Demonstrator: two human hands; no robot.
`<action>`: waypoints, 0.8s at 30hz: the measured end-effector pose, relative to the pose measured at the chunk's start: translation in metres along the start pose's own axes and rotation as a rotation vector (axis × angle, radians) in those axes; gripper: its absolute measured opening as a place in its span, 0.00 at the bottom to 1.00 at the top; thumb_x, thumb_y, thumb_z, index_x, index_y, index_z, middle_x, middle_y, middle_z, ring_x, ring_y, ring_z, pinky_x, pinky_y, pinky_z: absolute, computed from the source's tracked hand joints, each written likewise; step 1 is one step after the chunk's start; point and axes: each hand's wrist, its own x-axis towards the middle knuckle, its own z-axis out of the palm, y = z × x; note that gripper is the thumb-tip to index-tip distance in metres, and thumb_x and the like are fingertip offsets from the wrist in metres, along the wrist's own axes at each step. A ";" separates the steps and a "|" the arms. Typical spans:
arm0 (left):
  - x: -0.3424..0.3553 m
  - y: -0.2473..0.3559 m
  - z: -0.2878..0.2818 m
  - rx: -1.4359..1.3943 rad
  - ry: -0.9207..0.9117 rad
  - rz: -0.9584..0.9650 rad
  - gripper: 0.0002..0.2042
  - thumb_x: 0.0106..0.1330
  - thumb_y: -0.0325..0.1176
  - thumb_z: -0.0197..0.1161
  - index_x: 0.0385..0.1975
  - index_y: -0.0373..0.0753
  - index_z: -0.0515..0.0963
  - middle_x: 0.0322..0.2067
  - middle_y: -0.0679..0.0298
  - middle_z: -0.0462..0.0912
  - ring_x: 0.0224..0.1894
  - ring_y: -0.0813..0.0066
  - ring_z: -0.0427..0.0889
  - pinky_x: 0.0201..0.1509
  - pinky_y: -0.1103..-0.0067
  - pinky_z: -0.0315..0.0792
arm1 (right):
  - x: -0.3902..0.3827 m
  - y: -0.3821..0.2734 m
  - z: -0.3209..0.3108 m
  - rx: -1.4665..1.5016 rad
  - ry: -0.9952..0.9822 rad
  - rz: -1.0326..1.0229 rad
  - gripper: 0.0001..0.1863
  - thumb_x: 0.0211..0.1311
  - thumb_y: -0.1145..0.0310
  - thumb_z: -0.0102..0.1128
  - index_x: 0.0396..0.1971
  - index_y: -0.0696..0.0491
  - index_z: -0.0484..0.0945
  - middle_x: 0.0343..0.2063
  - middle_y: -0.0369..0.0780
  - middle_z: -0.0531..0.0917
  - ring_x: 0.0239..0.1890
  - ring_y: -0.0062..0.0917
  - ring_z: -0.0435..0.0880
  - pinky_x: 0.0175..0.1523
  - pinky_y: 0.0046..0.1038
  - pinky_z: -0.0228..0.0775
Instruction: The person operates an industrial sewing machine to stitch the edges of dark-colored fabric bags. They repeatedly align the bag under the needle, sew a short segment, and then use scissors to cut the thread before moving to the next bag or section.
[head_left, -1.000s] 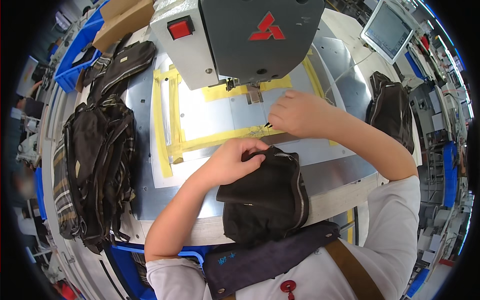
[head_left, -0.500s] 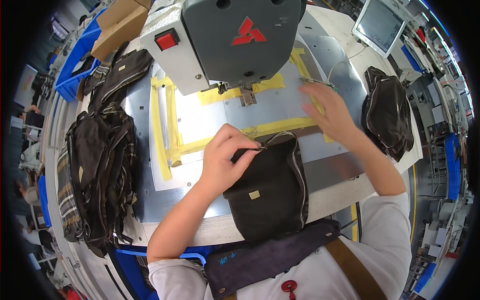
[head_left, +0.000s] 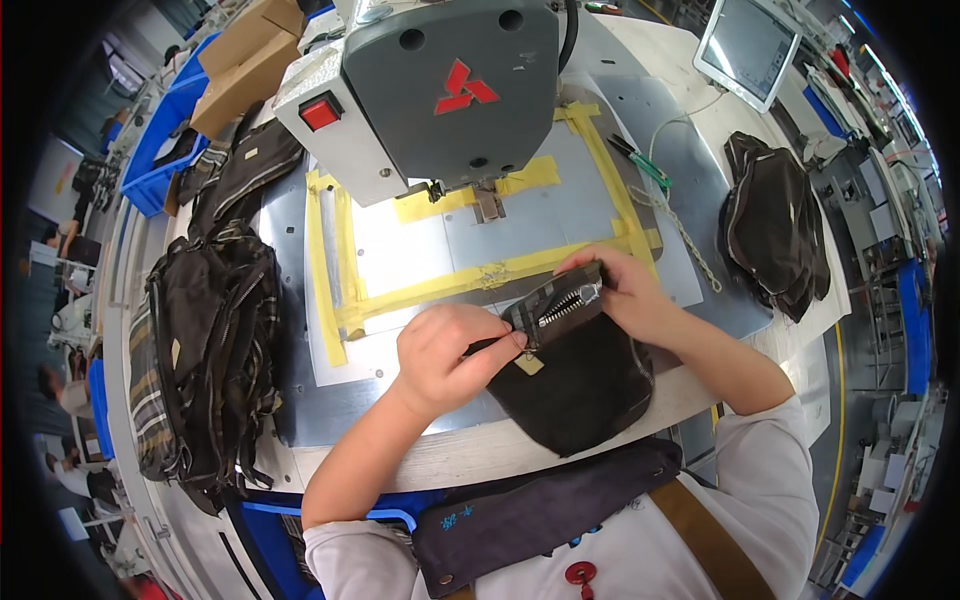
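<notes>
A dark brown fabric pouch piece with a metal zipper and a small pale tag lies over the front edge of the work surface. Its upper edge is folded back and lifted, so the zipper teeth face up. My left hand pinches this edge near one zipper end, just above the tag. At the other end, my right hand grips the raised corner; some of its fingers are hidden behind the cloth. Beyond my right hand, green-handled thread snips rest on the metal plate beside a twisted cord.
A grey sewing machine head stands directly ahead over a plate marked with yellow tape. Brown and plaid pouches are heaped at left, more dark pouches at right. A blue bin, cardboard box and tablet screen sit farther back.
My right hand has come away from the snips, back to the pouch piece, and grips its corner. The upper edge is now folded over, turning the zipper up. My left hand keeps its pinch.
</notes>
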 end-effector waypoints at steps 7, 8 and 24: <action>0.048 0.024 -0.013 0.086 -0.149 -0.100 0.22 0.42 0.38 0.78 0.39 0.44 0.79 0.38 0.65 0.80 0.35 0.64 0.82 0.37 0.71 0.78 | 0.029 -0.042 0.003 -0.585 -0.321 -0.276 0.13 0.60 0.66 0.57 0.43 0.54 0.78 0.39 0.47 0.82 0.43 0.42 0.80 0.48 0.38 0.71; 0.058 0.026 -0.014 0.110 -0.240 -0.147 0.23 0.44 0.39 0.78 0.41 0.44 0.79 0.40 0.65 0.80 0.35 0.63 0.82 0.37 0.71 0.78 | 0.031 -0.049 0.009 -0.606 -0.361 -0.249 0.13 0.60 0.65 0.57 0.44 0.54 0.78 0.39 0.47 0.82 0.43 0.42 0.80 0.48 0.38 0.71; 0.008 -0.023 -0.050 -0.249 -0.944 -1.133 0.08 0.61 0.32 0.66 0.34 0.34 0.79 0.30 0.62 0.83 0.30 0.78 0.81 0.35 0.81 0.73 | 0.052 0.006 -0.041 0.036 0.038 0.108 0.09 0.62 0.70 0.60 0.40 0.58 0.78 0.33 0.35 0.81 0.34 0.17 0.79 0.42 0.20 0.72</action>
